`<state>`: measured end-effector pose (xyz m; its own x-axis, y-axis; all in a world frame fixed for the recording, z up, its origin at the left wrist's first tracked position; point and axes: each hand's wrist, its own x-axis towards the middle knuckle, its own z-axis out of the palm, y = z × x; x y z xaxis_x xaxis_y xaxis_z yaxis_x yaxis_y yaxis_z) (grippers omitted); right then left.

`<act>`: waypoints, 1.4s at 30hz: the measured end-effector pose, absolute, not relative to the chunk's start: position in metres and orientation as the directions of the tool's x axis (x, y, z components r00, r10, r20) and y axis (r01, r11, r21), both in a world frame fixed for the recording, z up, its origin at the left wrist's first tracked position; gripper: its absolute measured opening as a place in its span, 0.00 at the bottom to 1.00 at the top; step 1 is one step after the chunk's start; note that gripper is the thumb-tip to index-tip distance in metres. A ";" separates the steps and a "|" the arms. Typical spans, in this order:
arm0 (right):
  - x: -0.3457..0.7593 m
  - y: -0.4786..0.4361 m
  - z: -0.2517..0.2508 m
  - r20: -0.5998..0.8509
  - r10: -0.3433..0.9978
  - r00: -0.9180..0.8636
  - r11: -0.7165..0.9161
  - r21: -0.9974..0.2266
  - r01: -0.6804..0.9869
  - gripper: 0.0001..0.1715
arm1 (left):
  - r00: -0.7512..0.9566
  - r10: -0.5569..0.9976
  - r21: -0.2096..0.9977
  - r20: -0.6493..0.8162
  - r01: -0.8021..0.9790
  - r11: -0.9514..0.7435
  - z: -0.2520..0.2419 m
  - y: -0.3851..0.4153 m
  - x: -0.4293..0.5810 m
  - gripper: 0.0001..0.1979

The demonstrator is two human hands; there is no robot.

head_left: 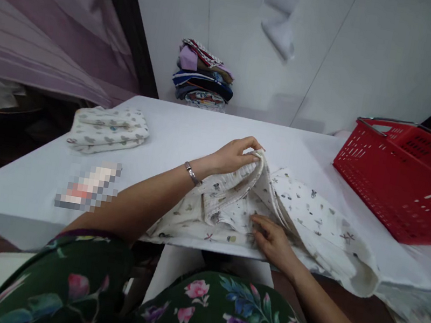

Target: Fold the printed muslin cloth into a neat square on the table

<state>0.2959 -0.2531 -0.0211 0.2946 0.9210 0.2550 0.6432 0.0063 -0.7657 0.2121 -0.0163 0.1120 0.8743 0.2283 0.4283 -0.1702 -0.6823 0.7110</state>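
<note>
- Patterned cloth (313, 215), white with small printed motifs: lies bunched along the near edge of the white surface (204, 127), in front of my body.
- Long axis runs roughly left to right, slanting nearer to me at the right. The right end points down-right, bends over in a rounded fold and overhangs the near edge.
- Middle of the cloth stands up in a peak, layers falling away to both sides.
- My left hand (240, 157): thumb and fingers clamped on the raised edge at the peak; bracelet (192, 173) on that wrist.
- My right hand (271, 241): lower and nearer to me, fingers loosely bent, fingertips touching the cloth below the peak. Cannot tell whether a layer is pinched there.
- Hands apart from each other, raised folds between and above them.
- Near edge: cloth reaches it, so little room on my side. Beyond the peak, a bare strip of surface runs to the far edge, by the wall (238, 18).
- Left: open room between the cloth and a folded cloth (108, 131); a blurred-out object (88, 188) lies near my left forearm.
- Right: red basket (404, 180) bounds the room beyond the cloth, well apart from both hands.
</note>
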 end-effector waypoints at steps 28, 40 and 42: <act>0.316 -0.179 0.038 0.020 0.920 0.392 0.064 -0.993 -0.099 0.20 | 0.780 0.429 0.569 0.455 0.116 -0.814 0.065 -0.051 0.184 0.06; 0.386 -0.205 0.052 0.434 0.604 0.668 -0.046 -0.818 0.573 0.23 | 0.657 0.599 0.684 0.457 0.170 -0.709 0.087 -0.020 0.156 0.08; 0.425 -0.226 0.067 0.521 0.501 0.691 -0.138 -0.740 0.658 0.24 | 0.466 0.719 0.757 0.515 0.146 -0.637 0.099 0.012 0.139 0.08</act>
